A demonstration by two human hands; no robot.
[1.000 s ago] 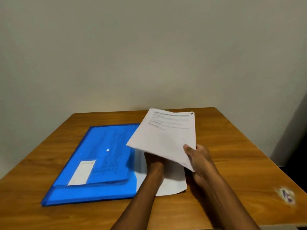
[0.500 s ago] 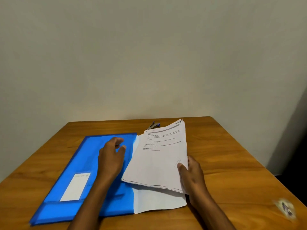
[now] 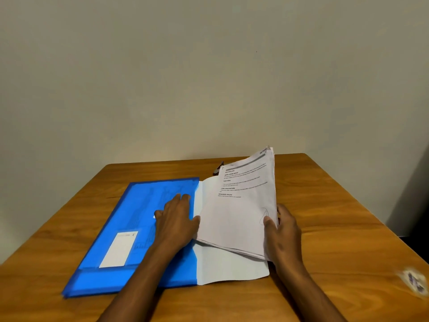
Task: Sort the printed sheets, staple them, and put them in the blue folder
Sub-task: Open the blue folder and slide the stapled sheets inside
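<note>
At table centre: left hand [image 3: 176, 219] pressed flat, fingers straight, on translucent blue plastic folder [image 3: 130, 219], apparently steadying it; right hand [image 3: 282, 231] pinching 1 tilted sheaf of white printed sheets [image 3: 239, 212], probably for insertion; brown wooden table [image 3: 336, 217] beneath.

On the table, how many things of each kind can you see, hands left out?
Blue folder: 1
Stack of printed sheets, held at its edge: 1
Loose white sheet under the stack: 1
Stapler, mostly hidden behind the stack: 1
Blurred sticker-like patch near the table's right edge: 1
Total: 5
</note>
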